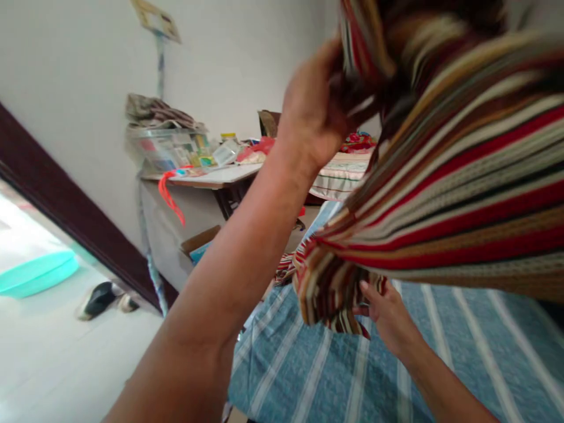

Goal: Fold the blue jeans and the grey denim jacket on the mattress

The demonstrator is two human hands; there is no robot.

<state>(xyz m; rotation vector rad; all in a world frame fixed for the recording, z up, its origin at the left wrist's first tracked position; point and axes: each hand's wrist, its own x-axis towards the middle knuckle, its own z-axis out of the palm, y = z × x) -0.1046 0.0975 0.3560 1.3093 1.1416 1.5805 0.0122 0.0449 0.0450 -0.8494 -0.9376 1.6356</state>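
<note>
A large striped knit cloth [440, 217] in red, cream, brown and black fills the upper right; whether it is a garment cannot be made out. My left hand [315, 108] is raised and closed on its upper part, with the fingertips partly lost in folds and blur. Lower down, my right hand [388, 314] pinches a bunched end of the same cloth, thumb and fingers around the folds. Between the hands the fabric is drawn into a narrow gather, then fans out to the right. Beneath it lies a blue bedspread with white stripes [304, 358].
Against the wall stands a table [220, 176] with a clear plastic box [163, 147] and small items; a red-orange strap [170, 197] hangs off it. Behind is another bed [339, 176]. On the left floor are a turquoise basin [39, 273] and shoes [100, 299].
</note>
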